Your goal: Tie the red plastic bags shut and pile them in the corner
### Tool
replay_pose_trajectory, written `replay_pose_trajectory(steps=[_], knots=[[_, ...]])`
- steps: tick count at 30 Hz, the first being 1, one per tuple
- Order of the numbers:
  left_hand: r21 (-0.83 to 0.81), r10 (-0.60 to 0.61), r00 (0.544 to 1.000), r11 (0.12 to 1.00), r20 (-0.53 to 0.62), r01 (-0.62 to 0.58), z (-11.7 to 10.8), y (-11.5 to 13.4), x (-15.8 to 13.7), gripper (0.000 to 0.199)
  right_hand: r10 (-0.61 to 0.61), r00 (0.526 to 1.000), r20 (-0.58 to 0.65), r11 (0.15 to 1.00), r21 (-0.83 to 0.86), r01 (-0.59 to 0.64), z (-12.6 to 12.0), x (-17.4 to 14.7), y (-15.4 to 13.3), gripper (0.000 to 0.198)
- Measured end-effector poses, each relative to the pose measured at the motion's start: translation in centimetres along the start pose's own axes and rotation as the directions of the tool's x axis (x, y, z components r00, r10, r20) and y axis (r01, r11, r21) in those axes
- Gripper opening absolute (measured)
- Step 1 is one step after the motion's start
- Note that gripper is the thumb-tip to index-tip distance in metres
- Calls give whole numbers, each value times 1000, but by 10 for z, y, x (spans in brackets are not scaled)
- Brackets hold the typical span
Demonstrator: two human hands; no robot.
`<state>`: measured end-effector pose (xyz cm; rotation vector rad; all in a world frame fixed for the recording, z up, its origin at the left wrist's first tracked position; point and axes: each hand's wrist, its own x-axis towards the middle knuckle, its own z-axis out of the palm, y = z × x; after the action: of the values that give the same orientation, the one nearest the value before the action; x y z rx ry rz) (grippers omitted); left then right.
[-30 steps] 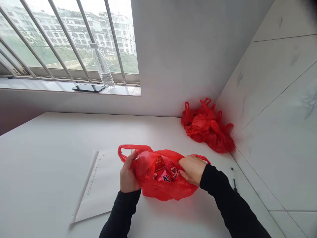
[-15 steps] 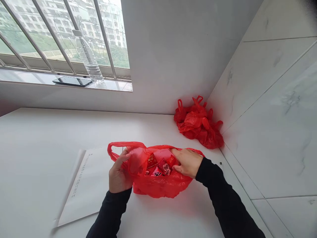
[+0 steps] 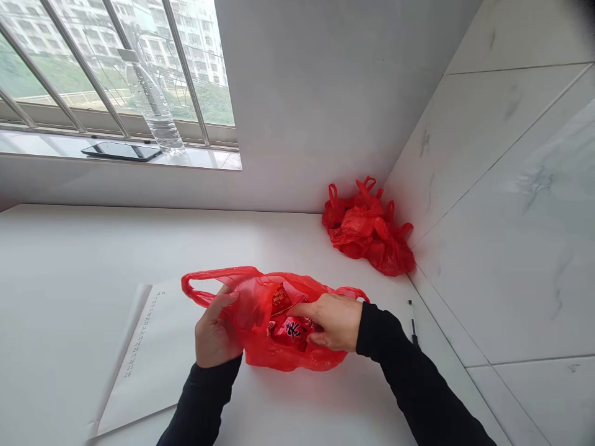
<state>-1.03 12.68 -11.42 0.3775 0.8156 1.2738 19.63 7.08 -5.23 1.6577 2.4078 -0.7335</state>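
Note:
A red plastic carrier bag (image 3: pixel 283 356) lies on the white table with its mouth spread. Inside it are several small wrapped sweets, among them a red packet (image 3: pixel 280 300) and a pink-red one with black lettering (image 3: pixel 294 331). My left hand (image 3: pixel 217 331) grips the bag's left side, its thumb over the film and its fingers behind. My right hand (image 3: pixel 337 321) reaches in from the right. Its index finger and thumb are apart over the sweets, and its other fingers are partly hidden.
A heap of red plastic bags (image 3: pixel 367 229) sits in the back right corner against the walls. White paper with printed characters (image 3: pixel 149 365) lies to the left. A dark pen (image 3: pixel 413 331) is beside my right sleeve. A water bottle (image 3: pixel 158 114) and a tablet (image 3: pixel 121 151) rest on the windowsill.
My right hand has moved left, from the bag's right edge to over the sweets. The lettered sweet shows more plainly. The view has shifted slightly, and the pen now shows.

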Motion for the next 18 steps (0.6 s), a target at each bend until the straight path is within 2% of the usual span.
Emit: replay_pose_trajectory(steps=[4,8,13,16,18], knots=[[-19,-2,999,1000,32,2,3,3,-4,41,21,1000,-15,1000,-1,-21,1,2,4,58],[-56,-11,999,998,52,14,5,6,-9,38,64,998,-26,998,-11,-64,1,3,6,59],[-34,6,1000,999,23,-5,5,6,-9,33,-36,999,-20,999,2,36,5,7,0,47],[-41,3,1000,999,-9,-3,5,6,-9,32,-41,999,-17,999,-4,41,8,9,-1,43],[-41,-1,1000,999,3,1,4,6,-7,36,-43,997,-58,999,15,44,9,9,0,41]])
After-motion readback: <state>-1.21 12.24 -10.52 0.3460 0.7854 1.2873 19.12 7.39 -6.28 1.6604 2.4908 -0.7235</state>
